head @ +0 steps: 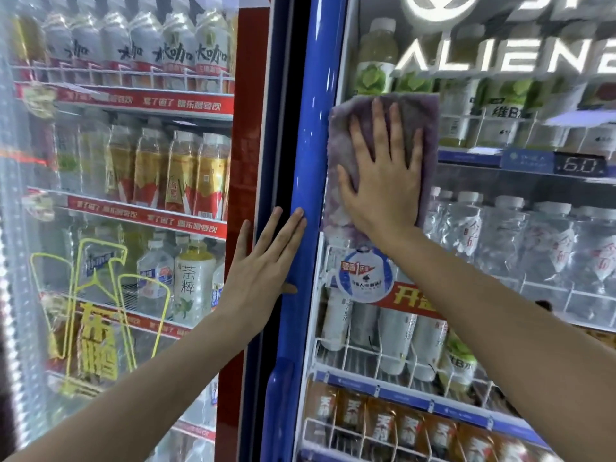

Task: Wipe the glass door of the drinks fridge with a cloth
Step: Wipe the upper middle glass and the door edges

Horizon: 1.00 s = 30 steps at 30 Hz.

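A purple-grey cloth [423,121] lies flat against the glass door [500,261] of the blue-framed drinks fridge, near the door's left edge at mid height. My right hand [383,181] presses on the cloth with its palm flat and fingers spread, pointing up. My left hand [266,265] rests flat and open on the blue door frame [310,128], fingers pointing up, holding nothing. Bottles and cans on wire shelves show behind the glass.
A second fridge with a red frame [246,145] stands directly to the left, its glass door [116,195] showing bottled drinks and yellow lettering. A dark gap runs between the two fridges. White lettering and a round sticker [363,275] are on the blue fridge's glass.
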Available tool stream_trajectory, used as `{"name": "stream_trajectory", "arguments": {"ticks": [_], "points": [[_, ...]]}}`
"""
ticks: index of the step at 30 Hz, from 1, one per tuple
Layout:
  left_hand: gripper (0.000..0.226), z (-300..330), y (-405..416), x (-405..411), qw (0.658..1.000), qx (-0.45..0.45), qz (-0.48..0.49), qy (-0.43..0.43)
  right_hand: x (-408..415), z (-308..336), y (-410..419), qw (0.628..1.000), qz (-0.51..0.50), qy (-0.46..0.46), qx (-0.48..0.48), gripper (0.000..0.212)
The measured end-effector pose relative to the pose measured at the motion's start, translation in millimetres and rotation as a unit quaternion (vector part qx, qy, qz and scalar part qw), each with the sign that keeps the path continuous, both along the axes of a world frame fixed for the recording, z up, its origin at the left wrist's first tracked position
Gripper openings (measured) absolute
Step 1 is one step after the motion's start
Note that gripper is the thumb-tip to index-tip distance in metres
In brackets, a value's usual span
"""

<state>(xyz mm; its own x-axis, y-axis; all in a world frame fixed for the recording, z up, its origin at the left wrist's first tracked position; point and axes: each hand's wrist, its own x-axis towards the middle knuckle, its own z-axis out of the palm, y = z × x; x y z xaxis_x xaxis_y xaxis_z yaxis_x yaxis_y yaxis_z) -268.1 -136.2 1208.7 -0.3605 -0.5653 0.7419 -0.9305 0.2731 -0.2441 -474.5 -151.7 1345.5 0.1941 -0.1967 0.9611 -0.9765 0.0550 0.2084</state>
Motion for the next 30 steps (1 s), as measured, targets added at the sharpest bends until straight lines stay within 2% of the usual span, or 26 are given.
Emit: {"name": "stream_trajectory", "arguments": {"ticks": [11,15,19,22,26,30], "points": [[0.116,2,6,2,1.0,0.012,-0.015,-0.003,20,-120,0,0.998,0.011,-0.023,0.06,0.071],[0.112,2,18,0,0.998,-0.001,-0.056,0.043,20,-122,15,0.995,0.042,-0.019,0.093,0.068],[0.087,-9,28,-13,0.98,-0.093,-0.174,0.01,-1,-113,40,0.981,0.144,-0.033,0.126,0.063],[0.08,-11,26,-33,0.972,-0.073,-0.222,0.007,-26,-107,62,0.969,0.187,-0.007,0.16,0.058],[0.075,9,17,-76,0.97,-0.023,-0.238,0.041,-58,-112,92,0.967,0.191,-0.03,0.168,0.056],[0.063,33,-3,-109,0.974,-0.065,-0.202,0.078,-99,-136,120,0.977,0.126,-0.043,0.166,0.062]]}}
